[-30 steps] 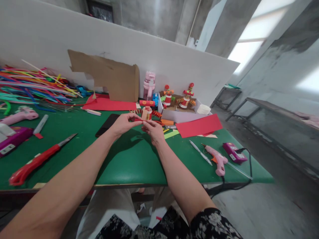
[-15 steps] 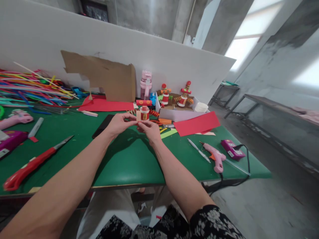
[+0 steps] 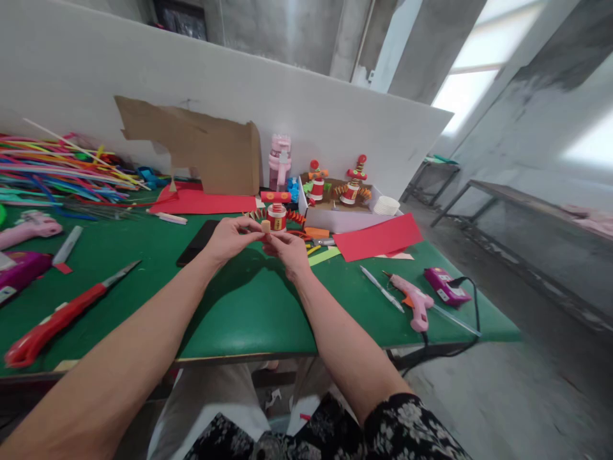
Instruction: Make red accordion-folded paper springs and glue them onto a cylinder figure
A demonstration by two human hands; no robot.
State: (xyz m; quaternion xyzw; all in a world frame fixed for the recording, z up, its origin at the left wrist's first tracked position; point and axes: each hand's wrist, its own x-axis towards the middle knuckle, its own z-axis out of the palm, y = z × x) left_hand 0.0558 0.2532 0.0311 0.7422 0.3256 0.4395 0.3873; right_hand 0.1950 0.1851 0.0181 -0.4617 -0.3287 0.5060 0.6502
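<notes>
Both forearms, the left forearm [image 3: 143, 319] and right forearm [image 3: 342, 329], are bare and angle forward and inward. The left hand [image 3: 232, 241] and right hand [image 3: 288, 252] meet at the fingertips, fingers bent in a pinch, backs upward.

Between right hand [image 3: 287, 251] and obstructing pen [image 3: 382, 289], the table [image 3: 341, 287] lies open.

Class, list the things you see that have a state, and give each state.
Left hand: fingertips pinched
Right hand: fingertips pinched
Tan piece: upright at the fingertips
Red-handled cutter: lying flat, blade exposed
Right glue gun: lying, stick protruding
Purple power block: cord plugged in
Box: open on top
Pink bottle: upright
</notes>
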